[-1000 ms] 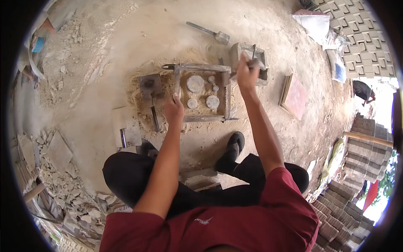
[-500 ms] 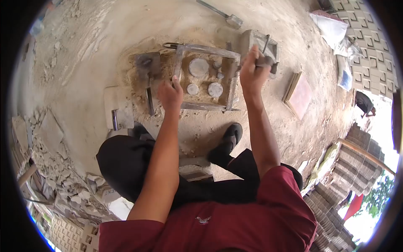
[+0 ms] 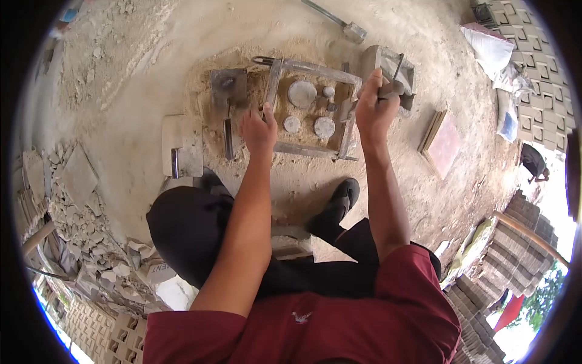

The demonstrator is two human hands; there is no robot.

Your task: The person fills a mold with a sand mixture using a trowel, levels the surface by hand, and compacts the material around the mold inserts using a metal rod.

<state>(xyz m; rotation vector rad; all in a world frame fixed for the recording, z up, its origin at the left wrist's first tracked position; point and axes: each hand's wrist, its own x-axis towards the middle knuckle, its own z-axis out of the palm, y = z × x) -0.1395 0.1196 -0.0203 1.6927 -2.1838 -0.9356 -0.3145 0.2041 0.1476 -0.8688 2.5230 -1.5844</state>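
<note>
A rectangular frame (image 3: 306, 149) lies on the sandy ground, with several round grey discs inside, among them a large one (image 3: 302, 94) and one at the lower right (image 3: 324, 127). My left hand (image 3: 260, 128) rests at the frame's left side, its thumb along the edge and its fingers partly curled. Beyond the frame's right side, my right hand (image 3: 376, 110) is wrapped round a dark hammer-like tool (image 3: 391, 90), in front of a grey box (image 3: 371, 59). The tool's lower part is partly hidden by the fingers.
A trowel (image 3: 228, 91) lies left of the frame, near a flat slab (image 3: 191, 136) with a metal piece. A mallet (image 3: 354, 32) lies beyond. Right are a pinkish board (image 3: 444, 145), sacks (image 3: 488, 48) and stacked tiles (image 3: 503, 249). A person (image 3: 533, 161) bends at far right.
The view has shifted, moving the scene in the picture. My left hand loosened from the frame's left side, then came back against it. My right hand keeps hold of the tool near the right side.
</note>
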